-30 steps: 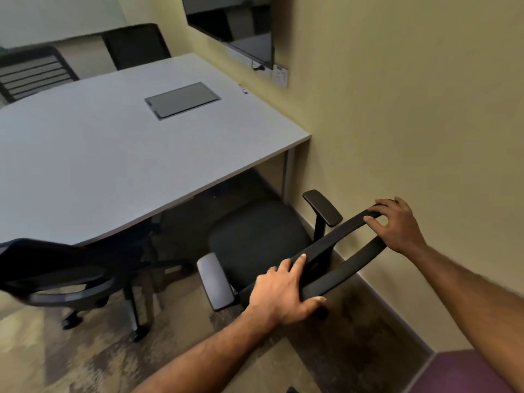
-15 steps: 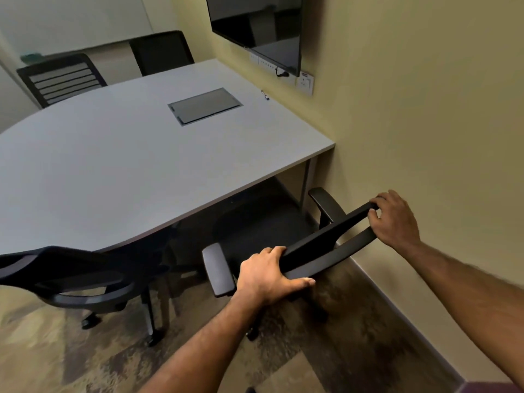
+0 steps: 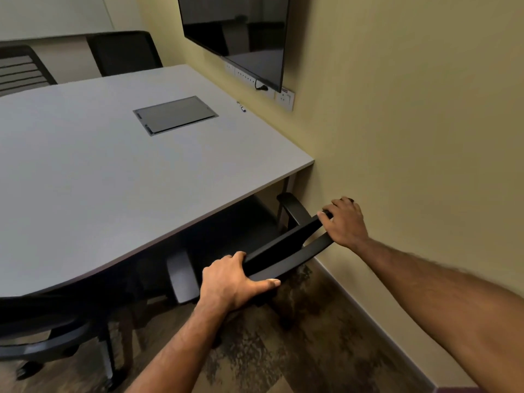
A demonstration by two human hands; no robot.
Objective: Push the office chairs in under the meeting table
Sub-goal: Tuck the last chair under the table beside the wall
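Observation:
A black office chair [image 3: 286, 246] stands at the near right corner of the grey meeting table [image 3: 113, 180]. Its seat is hidden in shadow under the tabletop, and its two armrests reach the table's edge. My left hand [image 3: 232, 282] grips the left end of the chair's backrest top. My right hand [image 3: 344, 221] grips the right end, close to the wall. A second black chair [image 3: 42, 330] stands at the lower left, with its backrest at the table's edge.
The yellow wall [image 3: 411, 137] runs close along the right of the chair. A dark screen [image 3: 235, 32] and sockets hang on it above the table. Two more chairs [image 3: 124, 52] stand at the table's far side. A grey hatch [image 3: 174, 114] sits in the tabletop.
The chair has rolled forward with both hands on its backrest; its seat, in full view a second ago, now lies under the tabletop. My view has moved closer to the table.

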